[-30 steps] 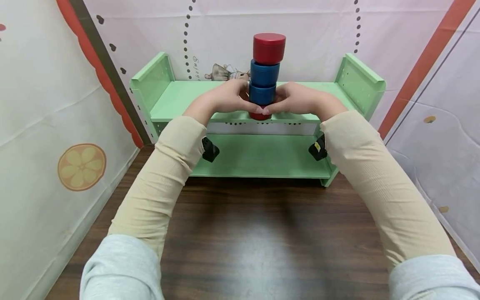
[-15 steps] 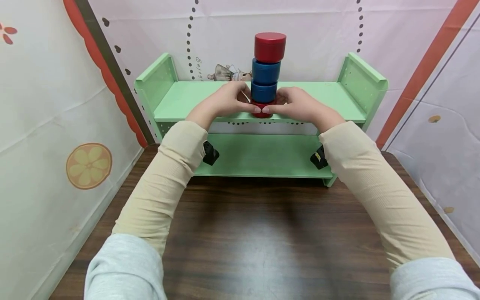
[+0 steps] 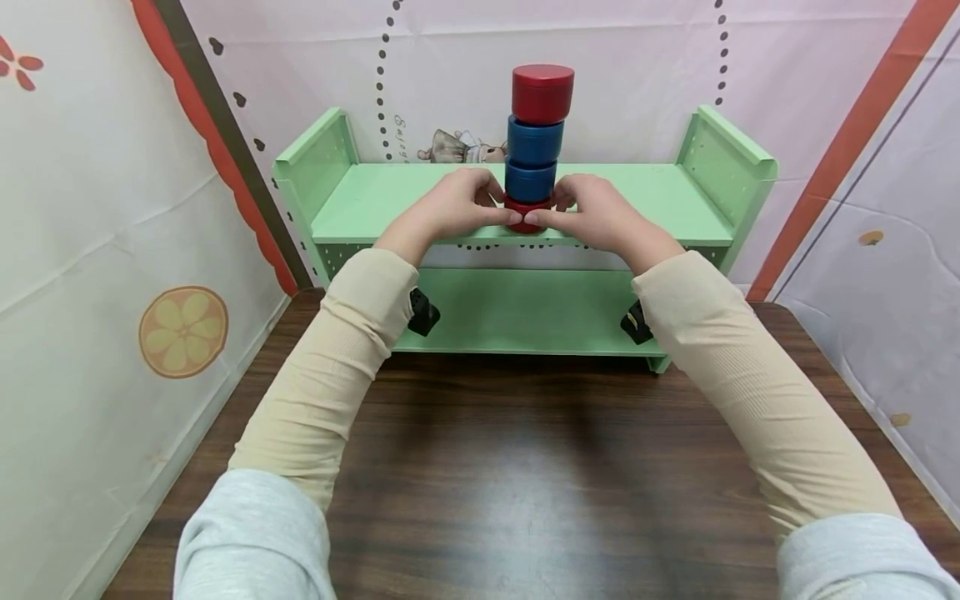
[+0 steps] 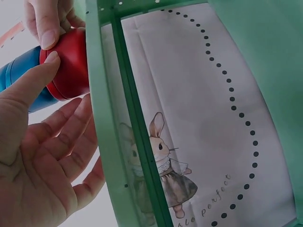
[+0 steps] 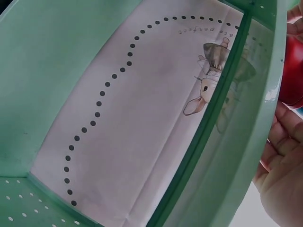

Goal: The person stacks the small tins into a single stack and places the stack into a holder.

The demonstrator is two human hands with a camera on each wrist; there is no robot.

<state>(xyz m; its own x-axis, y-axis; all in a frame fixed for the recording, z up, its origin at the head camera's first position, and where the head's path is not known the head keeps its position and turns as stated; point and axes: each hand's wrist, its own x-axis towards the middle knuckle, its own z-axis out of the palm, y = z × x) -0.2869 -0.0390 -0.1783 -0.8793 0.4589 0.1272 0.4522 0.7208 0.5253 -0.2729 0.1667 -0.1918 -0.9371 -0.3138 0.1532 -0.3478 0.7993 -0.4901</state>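
A stack of round tins stands at the front edge of the green rack's upper shelf (image 3: 420, 200). Its bottom tin is red (image 3: 527, 227), then come a lower blue tin (image 3: 529, 183), an upper blue tin (image 3: 535, 143) and a wider red tin (image 3: 542, 96) on top. My left hand (image 3: 459, 204) and right hand (image 3: 603, 215) flank the bottom red tin, thumbs meeting at its front and fingers at its sides. In the left wrist view, the left thumb lies on the red tin (image 4: 71, 66). The right wrist view catches only part of that tin (image 5: 292, 75).
The rack's lower shelf (image 3: 525, 312) lies beneath my wrists. Raised end panels (image 3: 318, 171) bound the upper shelf. The rack stands on a dark wooden table (image 3: 495, 467), with printed cloth (image 3: 622, 67) behind it and at both sides.
Both hands have shifted slightly, with their fingers looser around the bottom red tin, so more of it shows. The stack stays upright; the head view has shifted a little.
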